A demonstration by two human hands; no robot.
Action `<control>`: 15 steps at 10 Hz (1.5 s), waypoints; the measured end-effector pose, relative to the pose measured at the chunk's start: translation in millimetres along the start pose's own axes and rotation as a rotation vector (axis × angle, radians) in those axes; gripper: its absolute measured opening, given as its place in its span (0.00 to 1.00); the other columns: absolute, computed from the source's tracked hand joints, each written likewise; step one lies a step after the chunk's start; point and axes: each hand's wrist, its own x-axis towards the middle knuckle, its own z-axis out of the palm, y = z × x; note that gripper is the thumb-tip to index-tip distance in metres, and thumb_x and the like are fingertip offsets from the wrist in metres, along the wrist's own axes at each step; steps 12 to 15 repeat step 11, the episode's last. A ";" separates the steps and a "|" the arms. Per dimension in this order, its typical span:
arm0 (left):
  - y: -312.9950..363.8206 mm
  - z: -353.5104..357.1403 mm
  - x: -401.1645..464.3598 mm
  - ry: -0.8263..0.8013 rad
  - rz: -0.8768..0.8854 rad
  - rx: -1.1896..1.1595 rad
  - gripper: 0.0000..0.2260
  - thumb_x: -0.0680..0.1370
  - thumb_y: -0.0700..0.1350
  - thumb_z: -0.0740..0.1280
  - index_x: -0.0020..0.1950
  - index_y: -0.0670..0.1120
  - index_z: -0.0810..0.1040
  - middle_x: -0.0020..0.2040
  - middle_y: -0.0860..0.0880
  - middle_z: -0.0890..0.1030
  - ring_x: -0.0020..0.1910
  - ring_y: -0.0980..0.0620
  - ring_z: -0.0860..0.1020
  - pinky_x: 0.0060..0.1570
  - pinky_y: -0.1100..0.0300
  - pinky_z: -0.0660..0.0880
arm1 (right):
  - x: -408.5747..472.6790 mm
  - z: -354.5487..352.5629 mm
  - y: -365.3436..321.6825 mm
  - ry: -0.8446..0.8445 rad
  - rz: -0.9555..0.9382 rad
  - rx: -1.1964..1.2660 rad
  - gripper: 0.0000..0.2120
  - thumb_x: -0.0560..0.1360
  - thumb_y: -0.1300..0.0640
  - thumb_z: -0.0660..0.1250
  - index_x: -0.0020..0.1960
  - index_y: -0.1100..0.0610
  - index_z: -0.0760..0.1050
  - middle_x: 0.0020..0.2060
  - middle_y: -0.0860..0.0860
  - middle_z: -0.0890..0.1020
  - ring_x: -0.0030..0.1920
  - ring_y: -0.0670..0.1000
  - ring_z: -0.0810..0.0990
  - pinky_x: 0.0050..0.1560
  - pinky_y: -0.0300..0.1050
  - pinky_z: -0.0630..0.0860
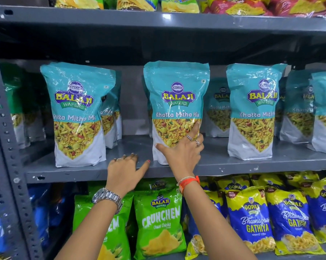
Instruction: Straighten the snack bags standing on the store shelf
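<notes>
Several teal Khatta Mitha Mix bags stand in rows on the grey middle shelf [224, 166]. The front middle bag [176, 102] stands upright; my right hand [182, 152] lies flat against its lower front, thumb at its left bottom edge, fingers spread over the printed snack window. My left hand [127, 166] rests on the shelf's front edge just left of that bag, fingers apart, holding nothing. The front left bag [77, 113] leans slightly to the left. The front right bag [252, 113] stands upright. More teal bags stand behind each of them.
A grey perforated upright [6, 147] frames the left side. The shelf below holds green Crunchem bags [158, 222] and blue-yellow Gathiya bags [252, 222]. The shelf above carries yellow-green and red bags [243, 6]. Dark green bags [17, 102] stand at the far left.
</notes>
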 end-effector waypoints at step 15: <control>2.9 3.2 1.5 -0.039 -0.043 -0.035 0.31 0.71 0.66 0.45 0.48 0.46 0.78 0.48 0.46 0.84 0.48 0.46 0.80 0.46 0.52 0.71 | 4.5 -0.3 7.5 0.036 -0.001 0.216 0.58 0.61 0.34 0.74 0.76 0.56 0.46 0.73 0.63 0.59 0.72 0.63 0.59 0.69 0.61 0.65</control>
